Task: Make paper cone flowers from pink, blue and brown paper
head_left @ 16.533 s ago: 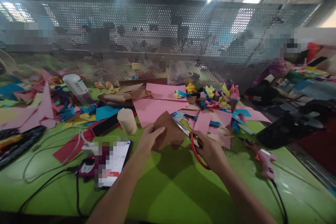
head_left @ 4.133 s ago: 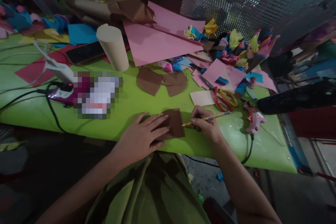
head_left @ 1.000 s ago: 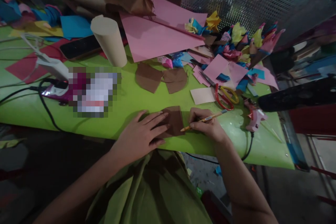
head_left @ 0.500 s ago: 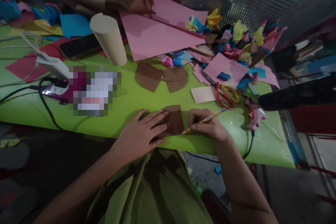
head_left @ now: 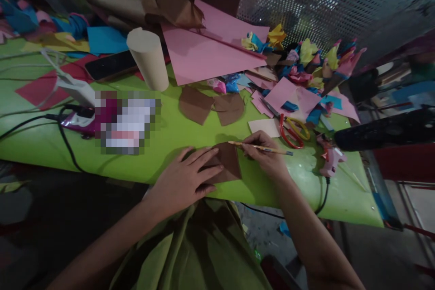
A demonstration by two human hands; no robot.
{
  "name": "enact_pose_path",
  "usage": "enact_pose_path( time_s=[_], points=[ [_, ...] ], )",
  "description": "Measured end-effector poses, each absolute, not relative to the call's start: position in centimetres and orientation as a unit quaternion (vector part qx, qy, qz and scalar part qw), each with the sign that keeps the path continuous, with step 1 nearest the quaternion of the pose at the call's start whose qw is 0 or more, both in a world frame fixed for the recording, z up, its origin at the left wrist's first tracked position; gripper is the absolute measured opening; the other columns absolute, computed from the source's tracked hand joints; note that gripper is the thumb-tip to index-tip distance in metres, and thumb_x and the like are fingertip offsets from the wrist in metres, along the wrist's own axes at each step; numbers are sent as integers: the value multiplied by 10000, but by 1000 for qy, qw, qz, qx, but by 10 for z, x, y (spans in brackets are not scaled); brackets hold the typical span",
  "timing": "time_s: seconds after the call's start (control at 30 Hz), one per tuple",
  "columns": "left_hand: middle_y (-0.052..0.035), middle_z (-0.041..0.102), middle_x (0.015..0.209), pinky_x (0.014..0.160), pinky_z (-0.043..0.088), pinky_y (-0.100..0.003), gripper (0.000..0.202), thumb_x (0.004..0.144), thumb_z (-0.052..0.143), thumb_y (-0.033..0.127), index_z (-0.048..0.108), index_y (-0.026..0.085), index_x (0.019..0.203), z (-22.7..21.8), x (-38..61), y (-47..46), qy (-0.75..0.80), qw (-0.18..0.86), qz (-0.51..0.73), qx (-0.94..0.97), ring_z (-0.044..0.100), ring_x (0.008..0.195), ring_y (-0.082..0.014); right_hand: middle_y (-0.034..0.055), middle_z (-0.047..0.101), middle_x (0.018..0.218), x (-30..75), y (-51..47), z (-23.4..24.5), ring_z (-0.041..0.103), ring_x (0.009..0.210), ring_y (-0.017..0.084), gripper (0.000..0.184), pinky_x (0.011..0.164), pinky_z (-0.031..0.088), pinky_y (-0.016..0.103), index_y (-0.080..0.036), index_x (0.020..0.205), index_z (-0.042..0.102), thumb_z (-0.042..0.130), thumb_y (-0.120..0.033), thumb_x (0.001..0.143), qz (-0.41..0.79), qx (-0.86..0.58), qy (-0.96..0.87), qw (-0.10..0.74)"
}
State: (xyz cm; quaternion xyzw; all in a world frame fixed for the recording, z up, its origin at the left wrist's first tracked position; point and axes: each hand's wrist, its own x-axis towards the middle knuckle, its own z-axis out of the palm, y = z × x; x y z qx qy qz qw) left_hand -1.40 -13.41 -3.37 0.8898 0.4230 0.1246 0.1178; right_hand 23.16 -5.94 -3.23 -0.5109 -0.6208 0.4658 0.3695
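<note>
My left hand [head_left: 190, 173] lies flat with fingers spread over a piece of brown paper [head_left: 228, 163] near the table's front edge, covering its left part. In my right hand [head_left: 267, 156] is a yellow pencil [head_left: 261, 147], gripped between thumb and fingers. The pencil's tip is at the upper right part of the brown paper. Beyond the hands lie two cut brown paper pieces [head_left: 196, 105], side by side. A pale paper rectangle [head_left: 261, 127] and scissors [head_left: 291, 130] with red and yellow handles rest past my right hand.
A pink glue gun [head_left: 331, 157] with a black cord lies at the right of the green table [head_left: 163, 140]. A beige paper roll [head_left: 149, 61] stands behind. Pink sheets [head_left: 210, 52], a dark phone [head_left: 110, 65] and a white plug [head_left: 76, 90] spread across the back and left.
The pencil tip has moved from the brown paper's lower right side up to its top edge, and the pencil now lies flatter. My left hand stays on the paper.
</note>
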Motion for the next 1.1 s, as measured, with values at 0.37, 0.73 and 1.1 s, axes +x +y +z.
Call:
enact_pose_path(
  time_s=[0.37, 0.73, 1.1],
  points=[
    [-37, 445, 1593, 1169, 293, -450, 450, 954, 593, 482, 597, 320, 1374, -34, -14, -134, 424, 117, 138, 888, 437, 1425, -241, -17, 583, 644, 234, -61, -32, 505, 590, 143, 253, 542, 376, 262, -220, 757, 600, 717, -436, 819, 452, -510, -644, 349],
    [-26, 436, 1600, 1189, 274, -435, 431, 971, 567, 464, 594, 325, 1378, -34, -14, -135, 429, 118, 135, 886, 434, 1431, -233, -30, 544, 578, 243, -68, -25, 438, 534, 127, 170, 500, 299, 257, -211, 685, 607, 702, -324, 768, 502, -508, -634, 298],
    [-62, 451, 1588, 1173, 312, -466, 402, 971, 567, 462, 635, 286, 1326, -31, -13, -135, 430, 122, 119, 886, 445, 1428, -256, -27, 556, 541, 245, -71, -18, 449, 525, 142, 166, 496, 308, 267, -214, 613, 606, 697, -316, 708, 556, -433, -667, 243]
  ],
)
